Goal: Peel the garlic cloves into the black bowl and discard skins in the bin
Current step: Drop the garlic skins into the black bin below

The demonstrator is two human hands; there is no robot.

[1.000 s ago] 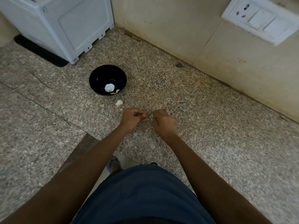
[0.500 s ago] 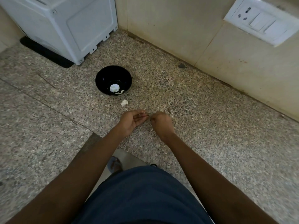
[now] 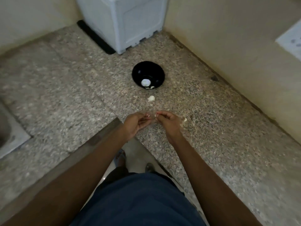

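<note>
The black bowl [image 3: 147,75] sits on the speckled tabletop [image 3: 211,128], in front of a white box [image 3: 130,22] that stands in the corner. A peeled white clove [image 3: 145,82] lies inside the bowl, next to a small white bit. Another clove [image 3: 151,98] lies on the tabletop just beside the bowl, on the person's side.

A little nearer than that clove, both hands hover close together. The left hand [image 3: 136,123] is turned palm up with its fingers [image 3: 145,117] bent, and it seems to pinch something tiny, but the blur hides what. The right hand [image 3: 169,123] pinches a small white piece [image 3: 155,115] of garlic between thumb and fingers. A scrap of skin [image 3: 185,119] lies on the tabletop just right of the right hand.
</note>
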